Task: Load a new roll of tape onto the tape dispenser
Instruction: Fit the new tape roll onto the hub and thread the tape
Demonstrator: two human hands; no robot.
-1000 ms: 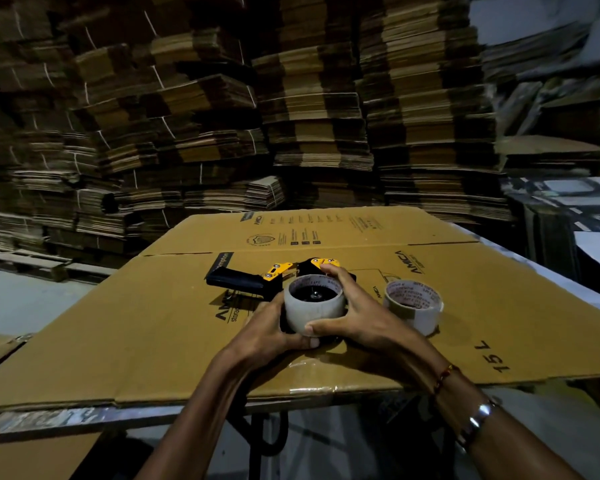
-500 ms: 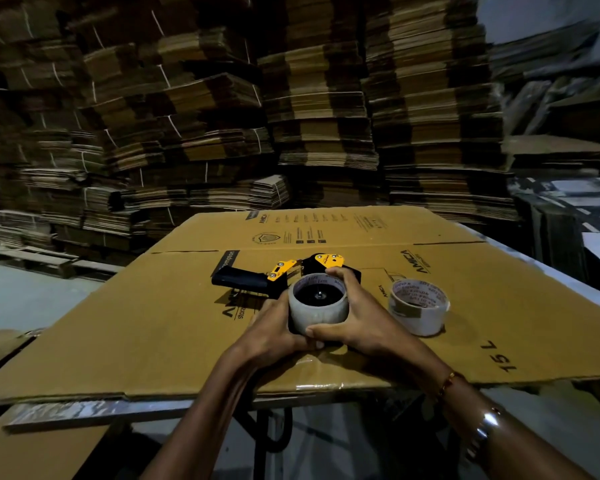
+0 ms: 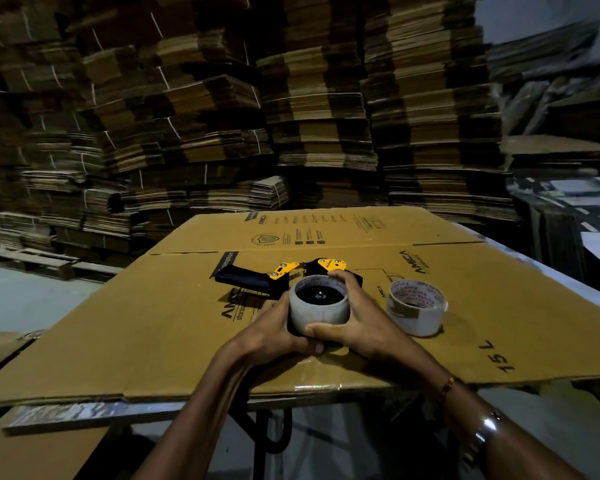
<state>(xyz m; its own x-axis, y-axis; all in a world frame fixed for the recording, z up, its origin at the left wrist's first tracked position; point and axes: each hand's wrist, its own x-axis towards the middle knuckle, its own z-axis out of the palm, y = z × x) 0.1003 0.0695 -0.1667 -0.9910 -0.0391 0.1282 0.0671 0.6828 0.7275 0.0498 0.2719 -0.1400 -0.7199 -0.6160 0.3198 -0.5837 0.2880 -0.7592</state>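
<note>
A black and yellow tape dispenser (image 3: 284, 273) lies on its side on a flattened cardboard box (image 3: 153, 317), handle pointing left. A pale roll of tape (image 3: 321, 311) sits over the dispenser's spindle, whose hub shows in the roll's dark centre. My left hand (image 3: 272, 332) grips the roll's left and near side. My right hand (image 3: 352, 323) wraps its right side, fingers over the far rim and thumb across the front. A second roll (image 3: 416, 308), thin with red print on its core, lies flat just right of my right hand.
The cardboard box rests on a table whose metal edge (image 3: 66, 412) shows at the near left. High stacks of bundled flat cartons (image 3: 291, 116) fill the background. A wooden pallet (image 3: 32, 263) lies on the floor at far left. More cartons stand at right.
Both hands and the roll have stayed in the same grip over the dispenser. Only the camera view has shifted slightly.
</note>
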